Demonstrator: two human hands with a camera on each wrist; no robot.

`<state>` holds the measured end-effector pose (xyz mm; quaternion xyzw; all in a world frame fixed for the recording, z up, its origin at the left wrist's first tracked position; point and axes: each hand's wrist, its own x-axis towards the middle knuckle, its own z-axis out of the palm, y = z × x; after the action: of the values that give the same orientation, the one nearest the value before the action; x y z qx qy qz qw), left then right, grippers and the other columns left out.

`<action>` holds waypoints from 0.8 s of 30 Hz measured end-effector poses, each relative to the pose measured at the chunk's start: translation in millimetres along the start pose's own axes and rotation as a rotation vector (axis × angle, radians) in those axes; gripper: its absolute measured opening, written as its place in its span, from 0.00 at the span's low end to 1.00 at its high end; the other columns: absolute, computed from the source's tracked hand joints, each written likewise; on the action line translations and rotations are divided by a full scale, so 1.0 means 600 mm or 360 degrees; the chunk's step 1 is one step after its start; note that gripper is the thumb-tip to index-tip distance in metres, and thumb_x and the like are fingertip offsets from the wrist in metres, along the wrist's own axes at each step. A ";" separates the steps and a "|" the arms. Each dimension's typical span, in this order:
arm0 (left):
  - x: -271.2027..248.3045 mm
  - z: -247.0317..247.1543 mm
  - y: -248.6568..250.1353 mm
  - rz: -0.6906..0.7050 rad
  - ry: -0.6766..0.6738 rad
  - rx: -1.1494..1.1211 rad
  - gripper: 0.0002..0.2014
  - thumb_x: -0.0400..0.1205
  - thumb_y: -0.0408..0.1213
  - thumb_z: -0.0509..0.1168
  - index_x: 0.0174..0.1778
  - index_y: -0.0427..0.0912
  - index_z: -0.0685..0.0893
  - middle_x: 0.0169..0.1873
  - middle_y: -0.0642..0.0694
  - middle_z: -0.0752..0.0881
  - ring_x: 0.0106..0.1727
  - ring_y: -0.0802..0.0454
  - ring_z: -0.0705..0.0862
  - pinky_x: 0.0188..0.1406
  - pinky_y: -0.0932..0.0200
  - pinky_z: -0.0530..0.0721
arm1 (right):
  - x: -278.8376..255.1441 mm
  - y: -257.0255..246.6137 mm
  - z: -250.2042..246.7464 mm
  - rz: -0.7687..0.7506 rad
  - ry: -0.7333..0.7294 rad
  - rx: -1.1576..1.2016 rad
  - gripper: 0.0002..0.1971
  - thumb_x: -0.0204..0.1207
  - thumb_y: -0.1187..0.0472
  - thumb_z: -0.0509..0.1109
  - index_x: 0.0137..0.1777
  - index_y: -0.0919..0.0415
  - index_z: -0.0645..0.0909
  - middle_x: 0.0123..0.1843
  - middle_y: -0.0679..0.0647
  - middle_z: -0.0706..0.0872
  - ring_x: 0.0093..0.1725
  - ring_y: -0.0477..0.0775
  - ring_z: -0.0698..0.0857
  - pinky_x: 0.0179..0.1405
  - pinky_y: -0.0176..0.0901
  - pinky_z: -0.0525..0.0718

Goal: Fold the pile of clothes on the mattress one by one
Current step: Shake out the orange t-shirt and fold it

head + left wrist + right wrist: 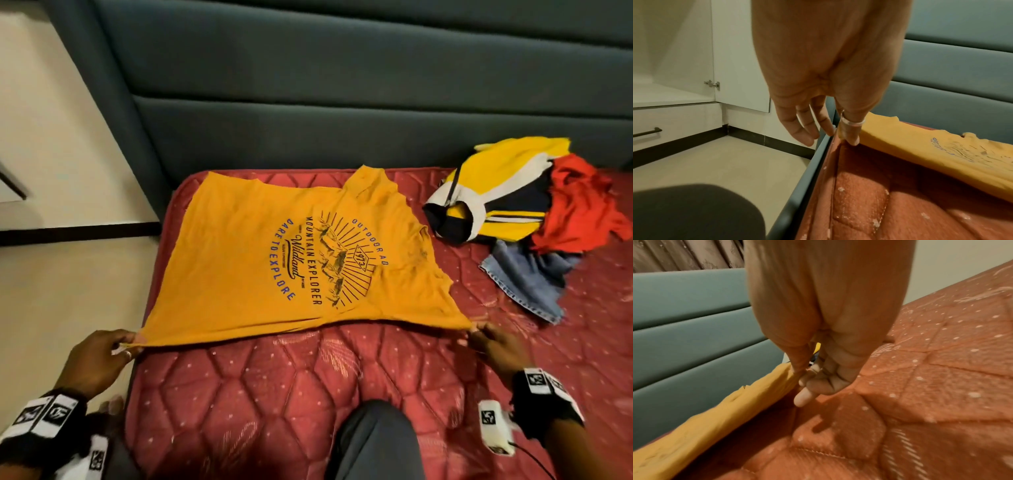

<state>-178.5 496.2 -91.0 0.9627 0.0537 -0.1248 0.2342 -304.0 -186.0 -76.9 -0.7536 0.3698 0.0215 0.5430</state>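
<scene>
An orange T-shirt [274, 253] with a dark mountain print lies spread flat on the red quilted mattress [308, 394], its near edge pulled taut. My left hand [102, 356] pinches the shirt's near-left corner at the mattress edge; my right hand [493, 346] pinches the near-right corner. In the left wrist view the ringed thumb [851, 129] presses the orange T-shirt [920, 154] edge. The right wrist view shows my right hand [807, 374] holding the orange T-shirt [725, 418] by its corner. The pile of clothes [527, 212] sits at the back right.
The pile holds a yellow, white and navy garment [493, 192], a red one [579, 209] and blue denim [527, 277]. A teal padded headboard [342, 102] runs behind. Beige floor [68, 274] lies left of the mattress. My knee [376, 442] rests on the near mattress.
</scene>
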 end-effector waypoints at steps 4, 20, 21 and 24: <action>0.007 0.009 -0.024 -0.0082 -0.0099 0.0073 0.11 0.75 0.33 0.79 0.37 0.56 0.89 0.46 0.40 0.89 0.46 0.38 0.86 0.43 0.47 0.79 | -0.020 0.039 -0.005 0.0037 -0.0029 0.0023 0.06 0.87 0.69 0.62 0.50 0.66 0.79 0.32 0.54 0.88 0.37 0.55 0.93 0.27 0.36 0.85; -0.034 0.109 0.309 0.0579 -0.0329 -0.0044 0.13 0.78 0.43 0.70 0.54 0.41 0.90 0.51 0.43 0.91 0.54 0.41 0.88 0.57 0.48 0.83 | 0.000 0.030 0.042 0.0017 0.0106 -0.0303 0.06 0.84 0.61 0.68 0.51 0.60 0.86 0.36 0.57 0.84 0.33 0.54 0.81 0.30 0.40 0.80; -0.039 0.139 0.359 0.0629 -0.0419 -0.0179 0.14 0.79 0.43 0.70 0.57 0.42 0.88 0.51 0.45 0.90 0.54 0.44 0.87 0.58 0.49 0.83 | 0.004 0.025 0.051 -0.0030 0.0124 -0.0363 0.07 0.84 0.60 0.69 0.52 0.63 0.86 0.36 0.56 0.84 0.33 0.51 0.80 0.30 0.38 0.79; -0.032 0.241 0.462 0.0674 -0.0666 -0.0306 0.21 0.81 0.43 0.72 0.69 0.41 0.80 0.56 0.47 0.86 0.59 0.48 0.84 0.62 0.51 0.81 | 0.023 0.020 0.071 -0.0065 0.0104 -0.0415 0.18 0.78 0.52 0.75 0.57 0.66 0.82 0.42 0.58 0.87 0.39 0.53 0.84 0.36 0.38 0.82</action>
<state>-183.5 183.0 -89.0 0.8793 -0.1859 -0.2629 0.3509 -285.1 -159.3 -109.9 -0.8256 0.3658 0.0338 0.4284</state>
